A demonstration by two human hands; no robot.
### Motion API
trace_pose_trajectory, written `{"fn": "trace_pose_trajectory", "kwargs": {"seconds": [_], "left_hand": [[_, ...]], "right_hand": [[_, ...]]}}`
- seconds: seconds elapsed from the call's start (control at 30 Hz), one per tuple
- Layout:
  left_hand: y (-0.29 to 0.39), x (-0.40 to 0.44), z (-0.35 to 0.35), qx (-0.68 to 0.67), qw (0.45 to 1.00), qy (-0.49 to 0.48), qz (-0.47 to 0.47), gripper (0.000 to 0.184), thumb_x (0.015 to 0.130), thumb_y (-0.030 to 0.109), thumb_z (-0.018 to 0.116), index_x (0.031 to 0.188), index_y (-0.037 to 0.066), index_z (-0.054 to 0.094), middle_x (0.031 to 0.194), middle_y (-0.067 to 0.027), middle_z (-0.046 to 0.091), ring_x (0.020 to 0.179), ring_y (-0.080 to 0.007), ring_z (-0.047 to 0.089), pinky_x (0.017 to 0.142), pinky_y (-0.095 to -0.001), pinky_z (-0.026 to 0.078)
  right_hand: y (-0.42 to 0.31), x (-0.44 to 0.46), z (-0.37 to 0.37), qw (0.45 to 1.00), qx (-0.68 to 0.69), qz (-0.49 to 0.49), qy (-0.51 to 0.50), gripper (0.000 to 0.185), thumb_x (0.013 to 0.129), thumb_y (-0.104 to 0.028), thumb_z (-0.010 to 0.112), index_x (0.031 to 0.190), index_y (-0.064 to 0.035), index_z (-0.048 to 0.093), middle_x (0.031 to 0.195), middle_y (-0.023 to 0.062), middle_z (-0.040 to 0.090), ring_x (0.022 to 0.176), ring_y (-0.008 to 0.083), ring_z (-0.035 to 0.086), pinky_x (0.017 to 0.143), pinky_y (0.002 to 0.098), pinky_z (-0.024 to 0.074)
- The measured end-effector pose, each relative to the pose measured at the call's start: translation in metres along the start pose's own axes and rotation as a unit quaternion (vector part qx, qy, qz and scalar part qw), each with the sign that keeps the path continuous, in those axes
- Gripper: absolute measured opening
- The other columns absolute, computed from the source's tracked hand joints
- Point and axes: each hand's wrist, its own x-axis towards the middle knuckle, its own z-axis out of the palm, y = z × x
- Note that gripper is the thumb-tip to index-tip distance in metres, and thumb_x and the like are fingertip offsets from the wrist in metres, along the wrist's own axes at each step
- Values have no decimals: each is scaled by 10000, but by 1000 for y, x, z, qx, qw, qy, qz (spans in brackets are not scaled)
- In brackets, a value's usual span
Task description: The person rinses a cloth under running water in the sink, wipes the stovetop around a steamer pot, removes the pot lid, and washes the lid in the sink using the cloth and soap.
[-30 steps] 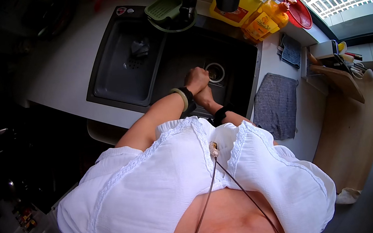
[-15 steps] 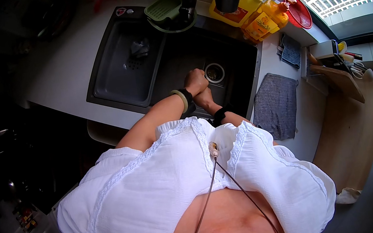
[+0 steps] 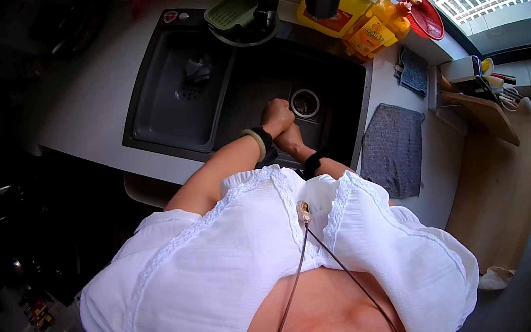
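Over the right basin of the dark sink (image 3: 332, 61), my two hands are pressed close together. My left hand (image 3: 277, 117), with a pale bangle and a dark band at the wrist, is closed in a fist. Just below and against it, my right hand (image 3: 289, 139) is closed too, and its fingers are partly hidden by the left. Whatever they hold, if anything, does not show. The round drain (image 3: 305, 103) lies right beside my hands. In the left basin a crumpled grey cloth-like thing (image 3: 198, 69) sits near the small drain holes.
A green drain basket (image 3: 232, 13) stands behind the sink by the black faucet (image 3: 267, 6). Yellow bottles (image 3: 377, 29) and a red basket (image 3: 425, 16) stand at the back right. A grey cloth (image 3: 394, 151) lies right of the sink, near a wooden cutting board (image 3: 486, 116).
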Motion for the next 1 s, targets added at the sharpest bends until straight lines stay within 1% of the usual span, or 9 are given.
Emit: {"fn": "trace_pose_trajectory", "kwargs": {"seconds": [0.1, 0.2, 0.3, 0.33, 0.43, 0.6, 0.77, 0.9, 1.0], "left_hand": [[-8, 1, 4, -21, 999, 8, 28, 133, 675, 111, 600, 605, 3, 566, 595, -197, 564, 600, -354, 577, 603, -391, 467], [-21, 5, 11, -161, 987, -19, -3, 197, 695, 188, 685, 764, 20, 608, 698, -122, 617, 652, -232, 597, 623, -347, 478], [-28, 14, 14, -303, 950, 56, -54, 415, 714, 268, 732, 1021, 36, 577, 931, -72, 615, 818, -179, 584, 684, -315, 484], [-23, 14, -1, -326, 936, 7, -135, 562, 742, 323, 726, 1177, 58, 490, 1098, -60, 563, 936, -201, 562, 781, -300, 474], [-10, 9, -32, -481, 840, -86, -237, 521, 757, 337, 714, 1162, 77, 514, 1096, -57, 566, 977, -190, 556, 828, -326, 462], [-8, 6, -46, -626, 752, -179, -104, 320, 873, 209, 587, 1168, 103, 522, 1118, -46, 567, 1027, -195, 554, 842, -389, 486], [13, -9, -70, -660, 722, -189, -88, 354, 910, 249, 532, 1234, 110, 493, 1193, -48, 533, 1117, -209, 496, 947, -401, 410], [19, -17, -74, -669, 714, -196, -65, 335, 936, 289, 473, 1222, 116, 502, 1172, -54, 546, 1096, -216, 513, 932, -411, 422], [16, -26, -77, -658, 731, -168, -73, 319, 934, 287, 474, 1203, 121, 515, 1148, -52, 560, 1083, -221, 523, 910, -419, 440]], "right_hand": [[-1, 4, -4, 998, -29, 24, -42, 351, 727, -314, 625, 961, -52, 641, 961, 243, 623, 967, 385, 579, 799, 435, 468], [1, 11, -11, 994, -48, 57, -80, 366, 713, -249, 634, 1018, -50, 601, 971, 209, 632, 921, 371, 605, 786, 412, 471], [9, 16, -22, 991, 94, 85, -49, 413, 657, -180, 663, 1038, -43, 580, 931, 135, 637, 850, 297, 625, 774, 365, 476], [10, 19, -29, 982, 165, 92, -27, 433, 632, -162, 676, 1034, -38, 578, 909, 109, 637, 828, 263, 628, 772, 347, 478], [2, 27, -52, 977, 211, 23, 19, 546, 567, -140, 708, 1069, -8, 538, 938, 60, 595, 836, 186, 590, 781, 306, 473], [-34, 14, -98, 956, 293, 5, -25, 759, 641, -261, 760, 1222, 80, 411, 1138, 182, 545, 1054, 266, 537, 895, 322, 416], [-50, -7, -124, 923, 377, 62, -43, 800, 726, -328, 738, 1317, 45, 349, 1213, 178, 503, 1114, 252, 489, 957, 337, 366], [-46, -13, -123, 859, 496, 34, -121, 686, 769, -223, 699, 1320, 17, 368, 1206, 151, 519, 1108, 246, 496, 949, 332, 373], [-45, -26, -130, 882, 464, 2, -82, 548, 770, -113, 673, 1256, -6, 444, 1163, 110, 547, 1077, 227, 517, 933, 325, 386]]}}
